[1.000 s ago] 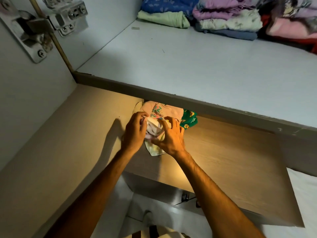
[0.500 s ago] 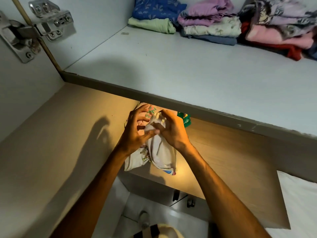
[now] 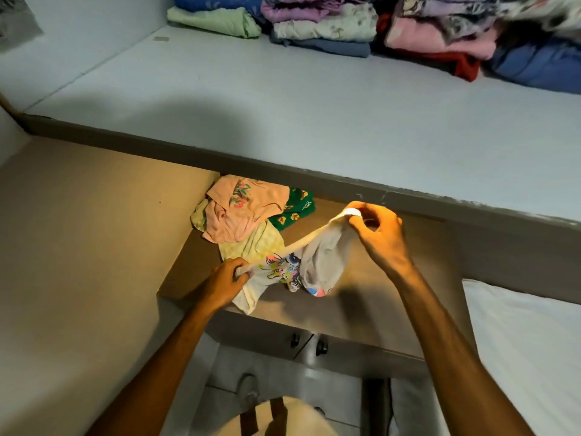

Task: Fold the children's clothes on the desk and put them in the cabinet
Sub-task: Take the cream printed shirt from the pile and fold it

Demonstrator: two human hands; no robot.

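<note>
A small white children's garment (image 3: 317,265) with a colourful cartoon print hangs stretched between my two hands above the wooden desk (image 3: 377,297). My left hand (image 3: 224,283) pinches one end of its waistband, and my right hand (image 3: 377,234) grips the other end, held higher. Behind it on the desk lies a heap of clothes: a pink piece (image 3: 245,206) with a floral print, a pale yellow piece (image 3: 251,243) and a green piece (image 3: 294,207) with yellow figures.
A white cabinet shelf (image 3: 283,114) juts out above the desk's back, with folded clothes (image 3: 345,26) stacked along its rear. A beige side panel (image 3: 78,262) stands at left. A white bed surface (image 3: 528,357) lies at right. Below are cabinet knobs (image 3: 309,343) and floor.
My hands have lifted the white garment off the heap, moved apart and pulled its waistband taut, right hand going right and up. The view has shifted left, hiding the door hinge.
</note>
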